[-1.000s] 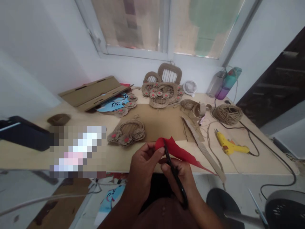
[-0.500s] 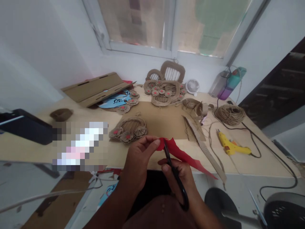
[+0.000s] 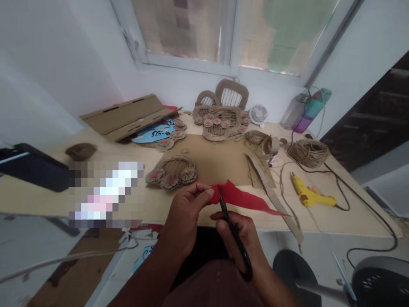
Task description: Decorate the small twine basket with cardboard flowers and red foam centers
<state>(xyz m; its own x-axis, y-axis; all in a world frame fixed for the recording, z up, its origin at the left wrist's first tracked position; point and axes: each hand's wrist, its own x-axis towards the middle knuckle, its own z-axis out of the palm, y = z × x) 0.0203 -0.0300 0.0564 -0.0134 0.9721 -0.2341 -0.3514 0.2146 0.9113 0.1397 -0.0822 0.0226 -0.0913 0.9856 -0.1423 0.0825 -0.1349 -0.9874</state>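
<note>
Pinched between the thumb and fingers of my left hand (image 3: pixel 190 209) is the rounded end of a piece of red fabric or felt (image 3: pixel 246 199). The rest of the red piece tapers to a point on the right. Black-handled scissors (image 3: pixel 238 243) are gripped in my right hand (image 3: pixel 239 230), their blades reaching up to the red piece close to my left fingertips. A woven twine basket shape with pleated flowers and red centres (image 3: pixel 172 172) lies just beyond my left hand, at the edge of a brown cardboard sheet (image 3: pixel 220 160).
A yellow glue gun (image 3: pixel 311 194) with a black cord lies right, near a ball of twine (image 3: pixel 309 152). A corrugated cardboard strip (image 3: pixel 271 196) slants across the front edge. More twine baskets (image 3: pixel 220 121), a small white fan (image 3: pixel 258 114) and bottles (image 3: pixel 302 113) stand at the back.
The tail of the red piece has lifted and swung up, now stretching more level to the right. Both hands keep nearly the same place, still holding the red piece and the scissors.
</note>
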